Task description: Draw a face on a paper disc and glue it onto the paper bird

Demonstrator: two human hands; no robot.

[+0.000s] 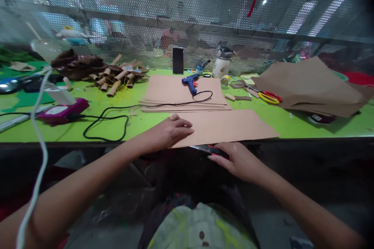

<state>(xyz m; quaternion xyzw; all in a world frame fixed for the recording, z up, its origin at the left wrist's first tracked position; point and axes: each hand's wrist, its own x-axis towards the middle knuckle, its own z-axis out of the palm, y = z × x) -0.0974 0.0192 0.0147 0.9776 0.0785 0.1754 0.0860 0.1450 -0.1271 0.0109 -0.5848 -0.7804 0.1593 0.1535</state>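
My left hand (pixel 171 130) lies flat, fingers together, on the near left corner of a brown paper sheet (pixel 230 124) that overhangs the front edge of the green table (pixel 131 120). My right hand (pixel 236 157) is closed round a utility knife (pixel 207 149) with a red and black body, its blade pointing left along the sheet's near edge. A ring shows on my left hand.
A stack of brown sheets (pixel 181 93) lies behind, with a blue glue gun (pixel 189 82) and its black cord (pixel 111 118) on it. Scissors (pixel 270 97) and larger brown paper (pixel 312 85) are at right. Rolled paper tubes (pixel 113 78) and a magenta box (pixel 62 111) are at left.
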